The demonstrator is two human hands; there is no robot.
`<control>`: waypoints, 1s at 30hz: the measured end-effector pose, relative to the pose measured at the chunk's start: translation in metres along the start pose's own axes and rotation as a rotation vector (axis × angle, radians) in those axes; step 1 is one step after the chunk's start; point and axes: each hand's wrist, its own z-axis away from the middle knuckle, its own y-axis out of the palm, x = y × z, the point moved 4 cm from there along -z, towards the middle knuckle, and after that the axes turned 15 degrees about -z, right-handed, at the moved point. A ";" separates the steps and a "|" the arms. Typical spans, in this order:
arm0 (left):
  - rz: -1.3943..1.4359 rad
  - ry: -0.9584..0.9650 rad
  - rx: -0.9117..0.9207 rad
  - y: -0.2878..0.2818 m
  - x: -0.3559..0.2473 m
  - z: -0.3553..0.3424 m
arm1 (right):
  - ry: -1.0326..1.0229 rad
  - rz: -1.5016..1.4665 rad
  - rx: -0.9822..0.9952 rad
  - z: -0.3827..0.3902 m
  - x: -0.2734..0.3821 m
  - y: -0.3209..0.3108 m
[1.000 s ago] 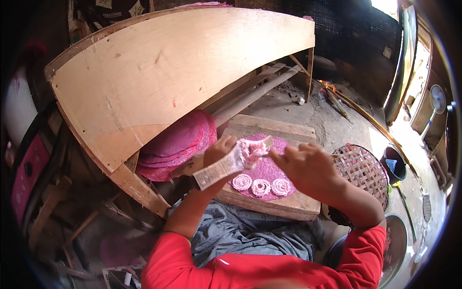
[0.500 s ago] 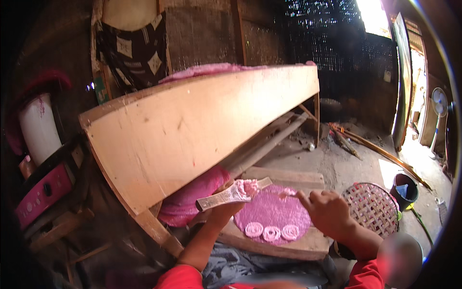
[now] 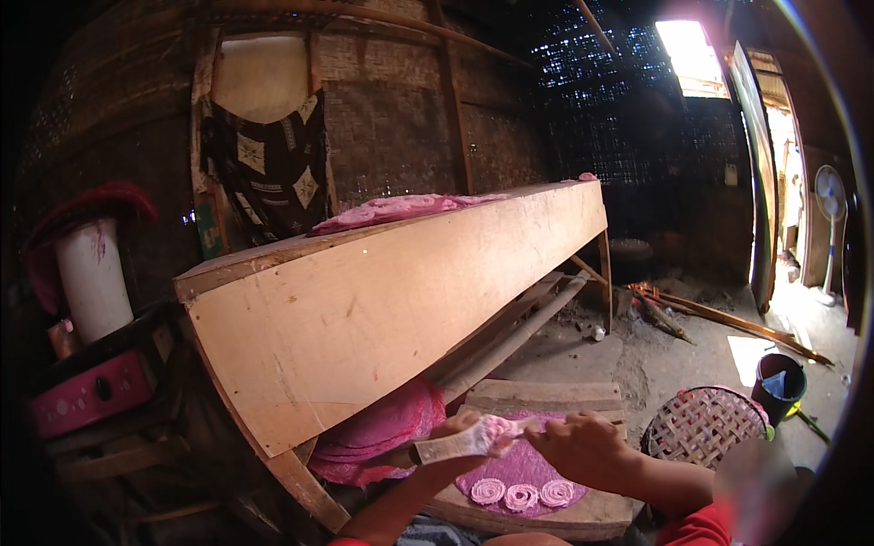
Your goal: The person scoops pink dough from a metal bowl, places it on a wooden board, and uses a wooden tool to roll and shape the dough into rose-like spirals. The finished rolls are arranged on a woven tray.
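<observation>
My left hand (image 3: 458, 422) is closed round a flat, pale paddle (image 3: 452, 446) that carries a lump of light pink paste (image 3: 498, 431). Beside the lump, my right hand (image 3: 587, 448) is pinched; the small thing between its fingertips is too hidden to name. Below both hands lies a round pink mesh mat (image 3: 535, 470). Three pale pink coiled rings, with the middle one (image 3: 522, 497) between the others, sit in a row along its near edge. The mat rests on a low wooden board (image 3: 555, 395).
A long wooden table (image 3: 391, 309) slants across the middle, with pink mesh mats (image 3: 401, 214) on top. More pink mats (image 3: 387, 428) are piled under it. To the right are a woven basket (image 3: 706, 426) and a black bucket (image 3: 781, 387). Burning wood (image 3: 665, 314) lies farther back.
My right hand has moved left, bringing its fingertips to the paste on the paddle. The paddle is still in my left hand. The view has tilted up, so everything sits lower.
</observation>
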 end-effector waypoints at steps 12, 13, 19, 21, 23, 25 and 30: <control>-0.177 0.037 -0.180 0.008 0.021 0.001 | 0.506 -0.624 -0.317 0.040 -0.021 -0.018; -0.014 -0.027 -0.145 0.013 0.015 0.002 | 0.548 -0.778 -0.478 0.035 -0.019 -0.002; 0.228 -0.192 -0.199 0.019 0.019 0.011 | 0.700 -1.118 -0.270 0.043 0.058 0.083; -0.152 -0.086 -0.290 0.011 0.027 0.012 | 0.709 -1.294 -0.248 0.058 0.057 0.084; -0.357 -0.112 -0.096 0.016 0.030 0.015 | 0.800 -1.412 -0.276 0.070 0.045 0.080; -0.246 -0.149 -0.024 0.021 0.025 0.020 | 0.813 -1.258 -0.372 0.072 0.033 0.072; -0.094 -0.160 -0.035 0.038 0.014 0.025 | 0.847 -1.298 -0.292 0.068 0.054 0.086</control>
